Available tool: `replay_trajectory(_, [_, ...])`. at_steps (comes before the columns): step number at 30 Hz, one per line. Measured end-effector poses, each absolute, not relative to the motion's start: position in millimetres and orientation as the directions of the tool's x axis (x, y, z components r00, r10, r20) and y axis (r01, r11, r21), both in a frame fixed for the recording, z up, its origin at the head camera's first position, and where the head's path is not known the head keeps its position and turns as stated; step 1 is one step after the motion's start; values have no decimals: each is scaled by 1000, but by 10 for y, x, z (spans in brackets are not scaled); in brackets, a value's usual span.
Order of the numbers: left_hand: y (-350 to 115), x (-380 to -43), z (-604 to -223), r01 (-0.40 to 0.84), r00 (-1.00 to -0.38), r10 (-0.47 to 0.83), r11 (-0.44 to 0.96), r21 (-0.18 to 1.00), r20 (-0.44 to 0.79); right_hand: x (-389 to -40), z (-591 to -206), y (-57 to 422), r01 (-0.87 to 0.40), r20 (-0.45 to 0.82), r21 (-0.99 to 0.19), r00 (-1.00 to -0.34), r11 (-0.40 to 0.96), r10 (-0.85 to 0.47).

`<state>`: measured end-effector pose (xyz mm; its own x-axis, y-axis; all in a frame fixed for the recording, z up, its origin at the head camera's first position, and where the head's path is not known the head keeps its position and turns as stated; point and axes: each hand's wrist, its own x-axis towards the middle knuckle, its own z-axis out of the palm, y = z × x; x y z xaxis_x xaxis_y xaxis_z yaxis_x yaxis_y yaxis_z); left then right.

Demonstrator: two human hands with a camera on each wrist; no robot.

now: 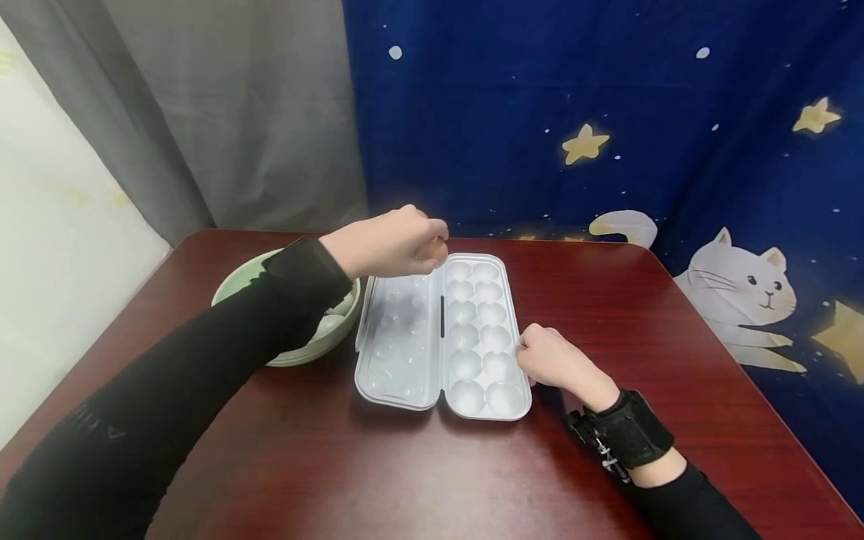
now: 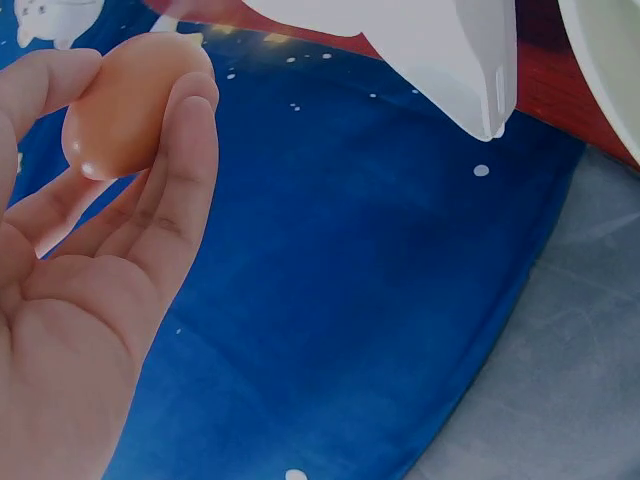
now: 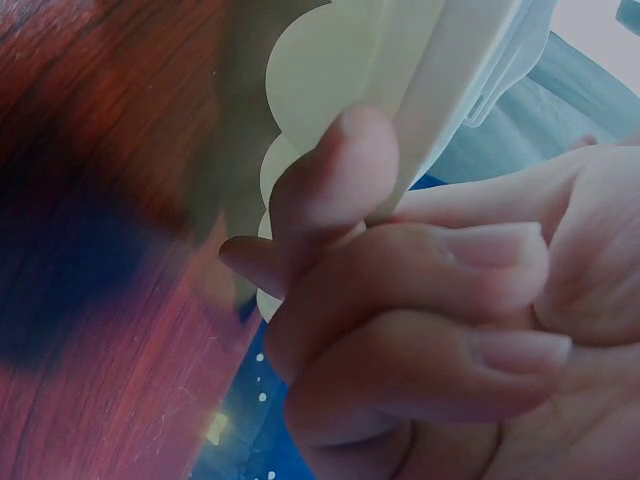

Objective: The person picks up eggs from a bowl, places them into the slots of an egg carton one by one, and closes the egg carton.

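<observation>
A brown egg [image 2: 140,105] is held between the thumb and fingertips of my left hand [image 1: 388,241], raised over the far part of a white plastic egg box [image 1: 481,339]. The box lies open on the table, its clear-looking lid [image 1: 398,341] folded out to the left, and bare round hollows show in two rows. My right hand [image 1: 556,360] grips the right edge of the box, index finger against its outer side in the right wrist view and the other fingers curled in. In that view the thumb is mostly hidden.
Left of the lid stands a pale green bowl [image 1: 310,354] with white eggs [image 1: 331,325] in it, partly covered by my left sleeve. The reddish-brown table [image 1: 405,480] ends at a blue starry curtain [image 1: 472,112] and a grey curtain [image 1: 250,112].
</observation>
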<state>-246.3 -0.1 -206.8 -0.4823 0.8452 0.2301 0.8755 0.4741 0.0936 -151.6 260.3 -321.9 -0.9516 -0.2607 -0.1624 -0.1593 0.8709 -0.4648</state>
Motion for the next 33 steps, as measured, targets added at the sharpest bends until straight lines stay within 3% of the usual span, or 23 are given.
replay_trajectory(10, [371, -2684, -2067, 832, -549, 835, 540, 128, 46, -1495, -3220, 2638, -153, -155, -472, -955, 868, -253])
replay_trajectory(33, [864, -3002, -2450, 696, -706, 697, 716, 62, -126, -1482, -3222, 2600, -150, -143, -466, -960, 872, -242])
